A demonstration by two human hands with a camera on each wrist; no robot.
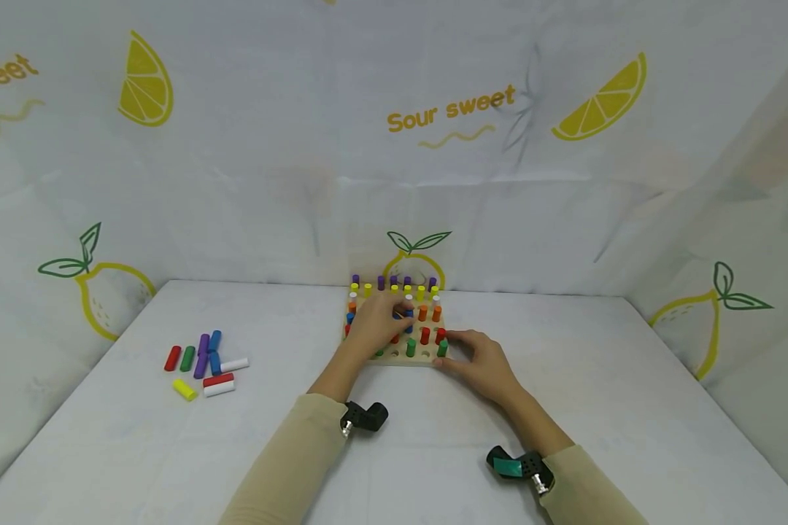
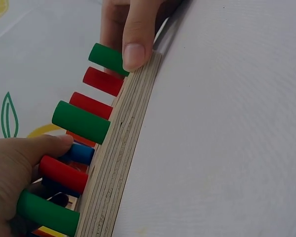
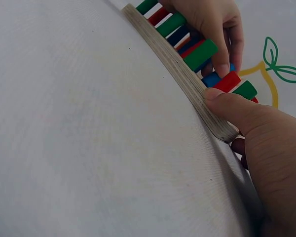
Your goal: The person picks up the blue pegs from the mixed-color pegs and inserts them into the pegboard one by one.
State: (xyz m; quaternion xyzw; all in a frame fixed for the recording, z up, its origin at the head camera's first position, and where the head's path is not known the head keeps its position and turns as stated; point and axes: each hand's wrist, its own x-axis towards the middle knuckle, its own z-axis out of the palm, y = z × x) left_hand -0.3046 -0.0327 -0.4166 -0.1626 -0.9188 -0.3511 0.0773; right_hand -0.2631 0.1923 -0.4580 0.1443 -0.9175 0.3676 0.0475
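A wooden pegboard (image 1: 427, 358) stands at the back of the table, with rows of purple, yellow, white, orange, blue, red and green pegs. My left hand (image 1: 376, 322) reaches over it; thumb and fingers pinch a blue peg (image 3: 212, 79) standing in a hole, its thumb on the blue peg (image 2: 81, 153) in the left wrist view. At the board's front right corner my right hand (image 1: 484, 366) grips the edge, thumb on the near side beside a green peg (image 1: 443, 348). The left hand hides part of the board's left side.
Several loose pegs lie on the table to the left: a yellow peg (image 1: 184, 389), a green peg (image 1: 187, 358), a white peg (image 1: 235, 364), and others in red, purple and blue. A white cloth with lemon prints (image 1: 146, 79) hangs behind the board.
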